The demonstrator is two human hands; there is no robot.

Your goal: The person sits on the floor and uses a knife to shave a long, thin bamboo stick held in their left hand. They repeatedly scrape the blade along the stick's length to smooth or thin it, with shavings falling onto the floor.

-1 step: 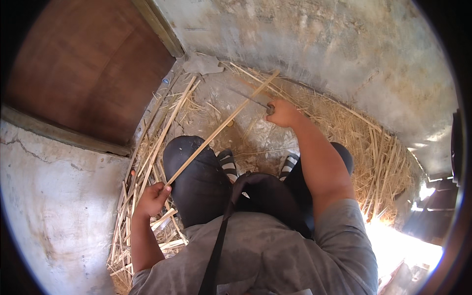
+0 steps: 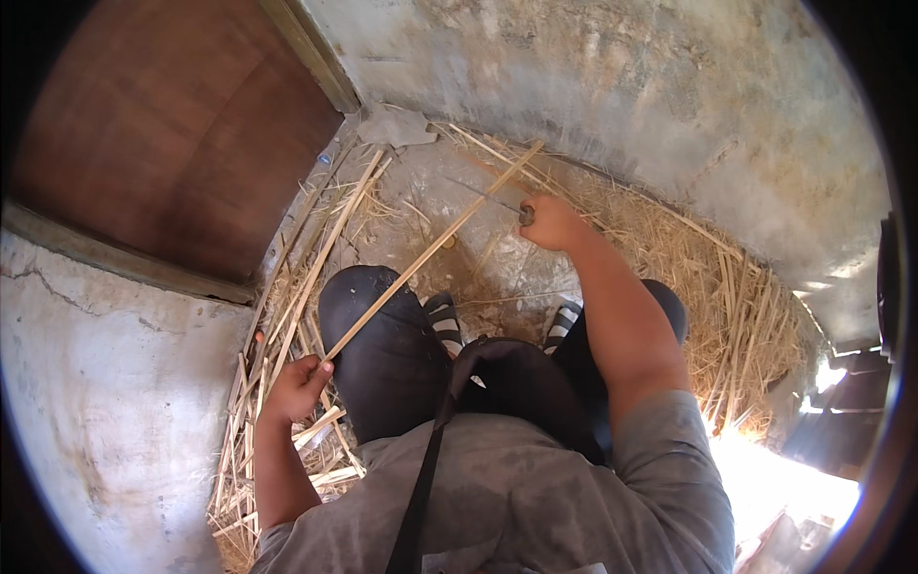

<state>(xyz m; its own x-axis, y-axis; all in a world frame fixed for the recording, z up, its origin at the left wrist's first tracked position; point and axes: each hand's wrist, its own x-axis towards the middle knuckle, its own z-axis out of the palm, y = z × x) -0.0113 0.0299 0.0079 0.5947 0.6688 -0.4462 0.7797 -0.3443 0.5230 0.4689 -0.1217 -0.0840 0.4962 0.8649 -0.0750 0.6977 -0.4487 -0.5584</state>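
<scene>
My left hand [image 2: 297,386] pinches the near end of a long, thin bamboo strip [image 2: 421,258] beside my left knee. The strip slants over that knee, away and to the right, its far end close to the back wall. Farther off, my right hand [image 2: 555,223] is closed around the handle of a knife [image 2: 505,203]. Its narrow blade points left and crosses the strip toward the far end. Whether the blade touches the strip, I cannot tell.
Split strips [image 2: 330,234] lie heaped along the left side by a brown door panel [image 2: 182,134]. Pale shavings [image 2: 708,292] pile up at the right along the stained wall [image 2: 650,96]. My striped footwear [image 2: 443,320] rests on the floor between my knees. A grey slab [image 2: 395,125] sits in the far corner.
</scene>
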